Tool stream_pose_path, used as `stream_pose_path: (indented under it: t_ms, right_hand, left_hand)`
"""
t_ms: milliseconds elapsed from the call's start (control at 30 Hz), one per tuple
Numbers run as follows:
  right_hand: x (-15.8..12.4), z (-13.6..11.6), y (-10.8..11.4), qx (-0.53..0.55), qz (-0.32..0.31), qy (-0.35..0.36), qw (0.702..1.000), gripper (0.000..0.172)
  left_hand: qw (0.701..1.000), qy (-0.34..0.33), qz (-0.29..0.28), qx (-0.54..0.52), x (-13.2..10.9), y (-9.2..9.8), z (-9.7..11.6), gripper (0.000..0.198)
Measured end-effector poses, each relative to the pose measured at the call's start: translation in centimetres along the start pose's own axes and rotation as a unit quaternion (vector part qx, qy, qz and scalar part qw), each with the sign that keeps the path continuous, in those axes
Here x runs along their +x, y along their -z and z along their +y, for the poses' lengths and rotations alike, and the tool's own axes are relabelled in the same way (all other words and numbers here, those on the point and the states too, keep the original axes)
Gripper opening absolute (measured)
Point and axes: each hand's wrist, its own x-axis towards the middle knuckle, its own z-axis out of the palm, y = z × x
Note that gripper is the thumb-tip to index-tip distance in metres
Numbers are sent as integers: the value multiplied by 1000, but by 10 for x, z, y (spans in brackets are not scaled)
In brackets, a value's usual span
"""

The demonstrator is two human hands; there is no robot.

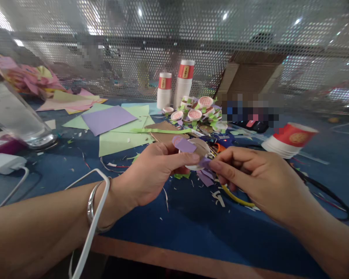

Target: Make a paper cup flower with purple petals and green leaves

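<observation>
My left hand (158, 164) is closed on a small round cup bottom (203, 146), pale and cut low, with the thumb across its near side. A purple paper piece (186, 145) sticks up at its left edge. With thumb and forefinger, my right hand (244, 168) pinches another purple paper scrap (205, 162) against the right edge of the cup bottom. Whether that scrap is fixed to it I cannot tell. Loose purple scraps (206, 178) lie on the table just below. Behind the hands is a heap of similar cup bottoms (194, 114) with green paper bits.
Stacked paper cups (184, 83) stand at the back, and a tilted red-white cup (292, 140) is at right. Coloured paper sheets (119, 143) lie left of centre. A glass of water (20, 112) stands far left. A white cable (95, 217) crosses my left wrist.
</observation>
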Motion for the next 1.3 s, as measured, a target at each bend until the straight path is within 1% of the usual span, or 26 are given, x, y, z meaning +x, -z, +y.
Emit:
stream_pose_path:
  t_ms: [133,300,467,700,867,1067,1300]
  right_hand:
    - [0,2,0,-6,4,-3,1000,57]
    - [-1,6,2,-4,-18,-5,1000,50]
    - [0,6,2,10,-34,-23,999,46]
    - [0,6,3,33,-51,-41,997,49]
    - [-1,9,4,39,-63,-34,997,48]
    - [-1,8,3,25,-62,-8,998,46]
    - [1,5,4,6,-63,-6,998,55]
  left_hand:
    - [1000,14,0,-7,0,0,-1,16]
    - [1000,1,-17,-23,-2,0,0,15]
    - [999,1,-36,-16,-2,1,2,16]
    - [1000,-2,-24,-3,-2,-1,0,15]
    - [999,-17,-30,5,-2,1,-2,15]
    - [999,-26,-45,17,-2,-1,-2,15]
    - [998,-36,-59,5,-1,0,-3,13]
